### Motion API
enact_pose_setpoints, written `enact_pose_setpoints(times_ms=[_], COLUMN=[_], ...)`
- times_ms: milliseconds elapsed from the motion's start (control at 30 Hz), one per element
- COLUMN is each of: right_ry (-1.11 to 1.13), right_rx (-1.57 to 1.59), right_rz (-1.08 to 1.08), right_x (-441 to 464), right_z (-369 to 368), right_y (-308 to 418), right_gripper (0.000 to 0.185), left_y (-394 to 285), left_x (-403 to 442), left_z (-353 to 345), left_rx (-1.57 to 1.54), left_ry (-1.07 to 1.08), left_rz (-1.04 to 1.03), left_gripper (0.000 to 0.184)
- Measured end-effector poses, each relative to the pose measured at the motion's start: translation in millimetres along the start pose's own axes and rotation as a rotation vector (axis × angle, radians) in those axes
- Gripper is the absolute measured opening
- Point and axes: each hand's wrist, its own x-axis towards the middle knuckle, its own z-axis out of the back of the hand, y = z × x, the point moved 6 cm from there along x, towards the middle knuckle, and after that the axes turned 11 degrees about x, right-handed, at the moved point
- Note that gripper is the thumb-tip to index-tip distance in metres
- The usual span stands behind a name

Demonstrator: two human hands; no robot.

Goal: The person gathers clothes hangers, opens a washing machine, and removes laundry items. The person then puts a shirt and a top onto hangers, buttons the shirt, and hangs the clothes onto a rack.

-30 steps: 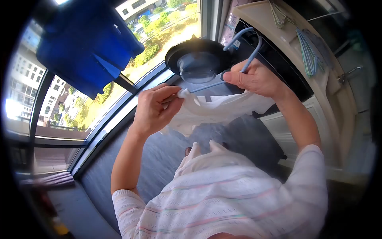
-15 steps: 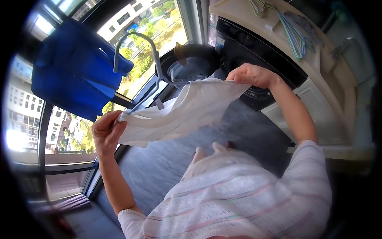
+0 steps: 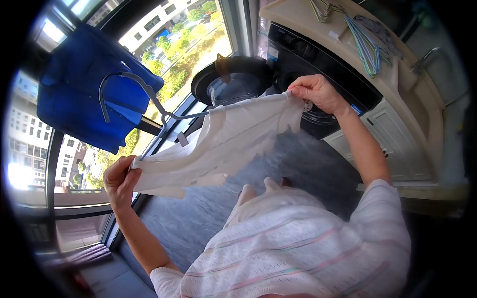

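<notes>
A white shirt [image 3: 233,134] hangs stretched between my two hands, with a grey hanger [image 3: 161,107] inside its shoulders and the hook sticking up to the left. My left hand [image 3: 120,181] is closed on the shirt's left shoulder, at the hanger's end. On the other side, my right hand [image 3: 318,93] pinches the right shoulder between thumb and fingers. The neckline faces the window, and a small tag shows at the collar. Cloth hides most of the hanger's right arm.
A blue garment [image 3: 89,89] hangs by the window at left. Ahead stands a black washing machine [image 3: 318,62] with its round door [image 3: 231,82] open. Several thin hangers [image 3: 365,47] lie on the beige counter [image 3: 293,12], near a faucet [image 3: 427,57]. Grey floor [image 3: 238,171] lies below.
Both hands have shifted slightly, the left one down and to the left. The hanger's hook has swung left, now in front of the blue garment, and the shirt is spread wider.
</notes>
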Motion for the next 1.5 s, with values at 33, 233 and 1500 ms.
enact_pose_setpoints(times_ms=[33,233,1500], right_ry=[-0.015,-0.043,-0.106], right_rx=[0.010,0.035,0.146], right_rz=[-0.028,-0.073,0.094], right_x=[0.1,2.2,9.4], right_z=[3.5,11.8,-9.9], right_y=[-1.4,-13.5,6.6], right_gripper=[0.014,0.017,0.013], left_y=[-1.5,-0.4,-0.5], left_x=[-0.7,-5.8,-18.8], left_z=[0.6,13.1,15.8], left_rx=[-0.002,-0.013,-0.053], left_ry=[0.016,-0.043,-0.034], left_rz=[-0.014,-0.031,-0.040], left_gripper=[0.022,0.020,0.021])
